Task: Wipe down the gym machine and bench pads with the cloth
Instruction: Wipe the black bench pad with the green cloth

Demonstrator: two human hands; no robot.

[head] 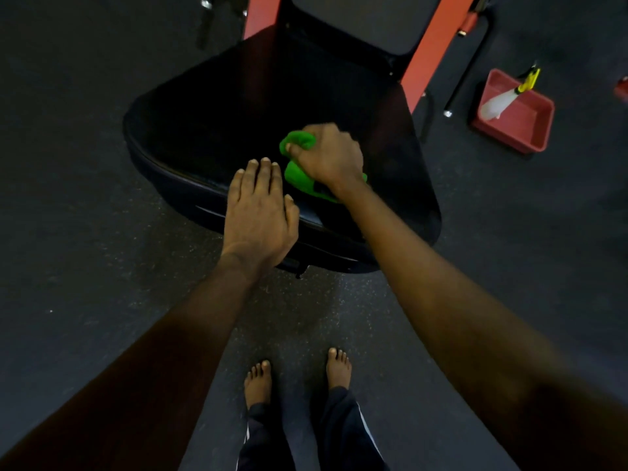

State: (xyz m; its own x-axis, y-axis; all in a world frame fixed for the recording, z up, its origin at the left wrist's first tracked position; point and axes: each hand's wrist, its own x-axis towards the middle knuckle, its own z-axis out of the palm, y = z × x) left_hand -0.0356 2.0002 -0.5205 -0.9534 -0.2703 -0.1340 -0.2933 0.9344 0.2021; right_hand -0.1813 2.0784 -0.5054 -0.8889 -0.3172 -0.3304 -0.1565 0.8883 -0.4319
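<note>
A black padded seat [217, 107] of a gym machine fills the middle of the head view, with a black back pad [367, 18] behind it between red frame bars [431, 45]. My right hand [329, 154] grips a bunched green cloth [299, 175] and holds it against the seat pad near its front. My left hand [260, 212] lies flat with straight fingers on the front edge of the seat, just left of the cloth.
A red plastic tub [530, 127] holding a spray bottle [503, 100] with a yellow trigger stands on the dark rubber floor to the right. Thin black machine legs [465, 73] run between it and the seat. My bare feet [295, 375] stand below the seat.
</note>
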